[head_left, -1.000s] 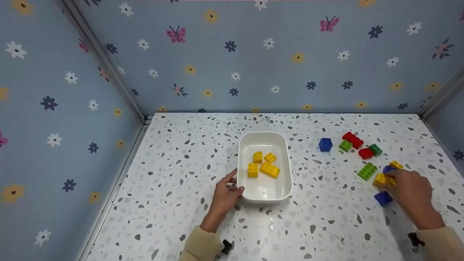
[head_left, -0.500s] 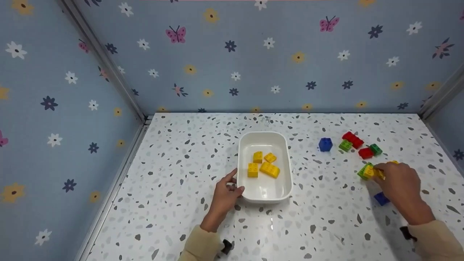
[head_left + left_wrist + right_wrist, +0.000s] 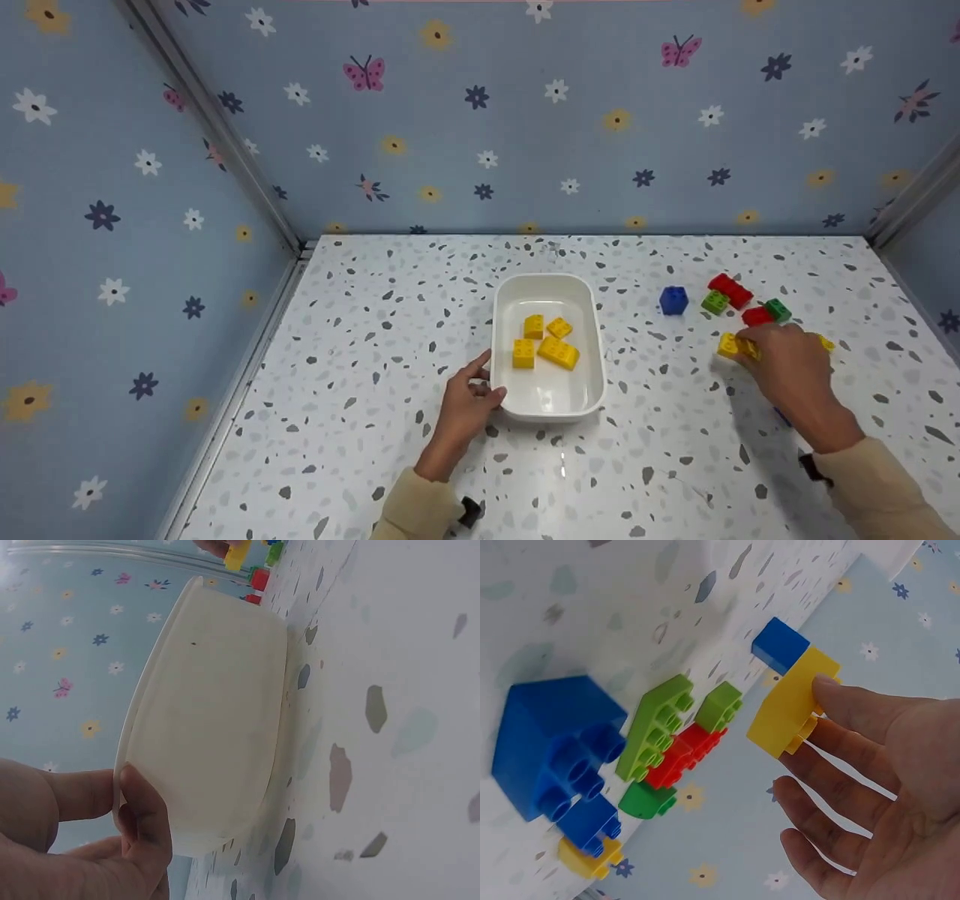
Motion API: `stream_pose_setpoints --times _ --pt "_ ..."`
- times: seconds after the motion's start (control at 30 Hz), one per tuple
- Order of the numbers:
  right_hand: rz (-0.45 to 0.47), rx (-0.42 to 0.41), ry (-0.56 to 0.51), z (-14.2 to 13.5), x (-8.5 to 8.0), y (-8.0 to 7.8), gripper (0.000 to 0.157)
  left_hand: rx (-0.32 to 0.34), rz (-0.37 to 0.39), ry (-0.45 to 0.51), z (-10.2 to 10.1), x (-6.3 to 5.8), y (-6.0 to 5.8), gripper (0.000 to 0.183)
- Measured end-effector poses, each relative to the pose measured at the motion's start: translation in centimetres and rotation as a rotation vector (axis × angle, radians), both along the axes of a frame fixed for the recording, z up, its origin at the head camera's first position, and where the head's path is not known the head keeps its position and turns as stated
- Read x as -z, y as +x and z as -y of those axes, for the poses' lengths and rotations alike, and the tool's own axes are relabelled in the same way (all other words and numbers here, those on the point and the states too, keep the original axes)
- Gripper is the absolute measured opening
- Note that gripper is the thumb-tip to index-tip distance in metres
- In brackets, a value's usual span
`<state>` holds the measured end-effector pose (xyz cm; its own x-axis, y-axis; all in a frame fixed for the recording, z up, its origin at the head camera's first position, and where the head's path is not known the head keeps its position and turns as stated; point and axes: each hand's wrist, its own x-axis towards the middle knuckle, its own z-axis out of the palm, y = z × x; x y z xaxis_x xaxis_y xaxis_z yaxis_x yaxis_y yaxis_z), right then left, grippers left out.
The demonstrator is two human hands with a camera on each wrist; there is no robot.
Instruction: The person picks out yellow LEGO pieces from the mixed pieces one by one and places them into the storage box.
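My left hand (image 3: 466, 409) pinches the near left rim of a white plastic tub (image 3: 210, 712), thumb on one side and fingers on the other in the left wrist view. Inside the tub lie several yellow toy bricks (image 3: 558, 352). Off to the right, my right hand (image 3: 791, 367) holds a yellow building brick (image 3: 795, 709) between thumb and fingers, raised over the table. Beneath and beyond that hand are a light green brick (image 3: 656, 724), a red brick (image 3: 757, 316) and a dark green brick (image 3: 778, 309). The hand partly hides another yellow brick (image 3: 826, 343) in the head view.
At the back right of the speckled table (image 3: 360, 315) stand a blue brick (image 3: 673, 301), a long red brick (image 3: 730, 289) and a small light green one (image 3: 715, 302). More blue bricks (image 3: 559, 742) sit under the right wrist. A flower-patterned wall (image 3: 555, 135) encloses the back.
My right hand has lifted the yellow brick from the cluster at the right and moved left with it. My left hand and the tub have stayed put.
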<state>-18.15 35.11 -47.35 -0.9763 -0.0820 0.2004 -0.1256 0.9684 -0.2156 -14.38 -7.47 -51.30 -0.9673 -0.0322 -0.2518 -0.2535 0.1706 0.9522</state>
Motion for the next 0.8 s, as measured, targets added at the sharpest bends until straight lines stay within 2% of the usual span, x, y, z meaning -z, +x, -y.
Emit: stream_pose_setpoints --times 0.63,0.8 --pt "-0.002 -0.058 -0.004 3.1 -0.7 -1.0 0.031 -0.022 0.02 -0.006 0.0 -0.1 -0.2 0.07" --pt "-0.022 -0.092 -0.005 4.0 -1.2 -1.3 0.029 -0.012 0.014 0.023 0.0 -0.2 -0.1 0.071"
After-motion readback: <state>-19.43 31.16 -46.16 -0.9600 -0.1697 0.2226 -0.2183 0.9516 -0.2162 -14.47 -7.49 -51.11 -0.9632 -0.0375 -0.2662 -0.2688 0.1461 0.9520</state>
